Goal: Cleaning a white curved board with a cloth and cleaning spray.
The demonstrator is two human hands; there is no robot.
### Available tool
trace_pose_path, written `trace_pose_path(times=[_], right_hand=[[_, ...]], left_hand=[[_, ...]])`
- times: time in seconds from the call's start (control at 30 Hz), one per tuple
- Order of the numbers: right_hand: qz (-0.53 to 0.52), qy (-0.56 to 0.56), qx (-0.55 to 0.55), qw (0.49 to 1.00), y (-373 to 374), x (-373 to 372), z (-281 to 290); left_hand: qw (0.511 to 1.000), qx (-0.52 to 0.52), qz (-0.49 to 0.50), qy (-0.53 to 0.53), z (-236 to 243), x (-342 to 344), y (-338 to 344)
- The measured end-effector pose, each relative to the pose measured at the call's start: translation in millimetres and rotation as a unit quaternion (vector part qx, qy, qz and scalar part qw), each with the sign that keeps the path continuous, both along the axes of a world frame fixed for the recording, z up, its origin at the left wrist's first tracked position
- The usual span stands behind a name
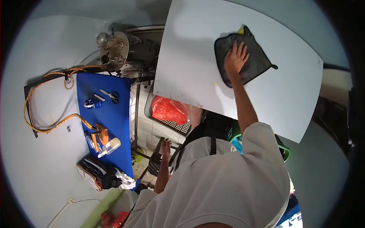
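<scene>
My right hand lies flat with fingers spread on a dark grey cloth with black edging. The cloth rests on a large white tabletop. A bit of yellow shows at the cloth's far edge, and a small loop sticks out at its right corner. Low at my left side, away from the table, hangs my left hand. Its fingers are loosely apart, and I see nothing in them.
To the left, a blue-topped table carries scissors, a spray bottle and an orange-handled tool. Behind it stands a metal tank. A red plastic bag sits in a grey crate below the white tabletop's edge.
</scene>
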State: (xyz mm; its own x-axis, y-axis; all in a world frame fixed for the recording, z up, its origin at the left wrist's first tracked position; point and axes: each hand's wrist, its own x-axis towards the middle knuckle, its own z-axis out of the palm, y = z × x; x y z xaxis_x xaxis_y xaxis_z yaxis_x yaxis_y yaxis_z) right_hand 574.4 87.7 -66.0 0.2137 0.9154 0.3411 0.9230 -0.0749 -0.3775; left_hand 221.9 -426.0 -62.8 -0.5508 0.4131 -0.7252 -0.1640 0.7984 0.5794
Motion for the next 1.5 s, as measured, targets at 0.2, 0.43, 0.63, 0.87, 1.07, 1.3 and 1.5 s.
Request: trace_pose_path(times=[0.2, 0.43, 0.63, 0.87, 1.07, 1.3, 1.5], right_hand=[[0.455, 0.145, -0.154, 0.865, -138, -153, 3], [0.557, 0.416, -0.241, 0.677, 13, -156, -9], [0.281, -0.057, 0.007, 0.958, 122, -152, -1], [0.687, 0.103, -0.124, 0.708, -63, -203, 2], [0.587, 0.1, -0.008, 0.803, 125, -166, -31], [0.308, 0.02, 0.03, 0.951, 243, -133, -3], [0.597, 0.087, -0.129, 0.787, -8, -174, 15]], left_hand=[[0.998, -0.008, -0.049, -0.049, 7, 33, 53], [0.998, -0.023, 0.01, -0.06, 9, 45, 79], [0.993, -0.083, 0.065, -0.057, 5, 78, -5], [0.969, -0.06, 0.171, -0.167, 10, 87, -3], [0.994, -0.086, 0.051, -0.042, 28, 54, 88], [0.993, -0.021, 0.104, -0.046, 66, 64, 134], [0.999, 0.011, 0.015, -0.051, 48, 61, 196]])
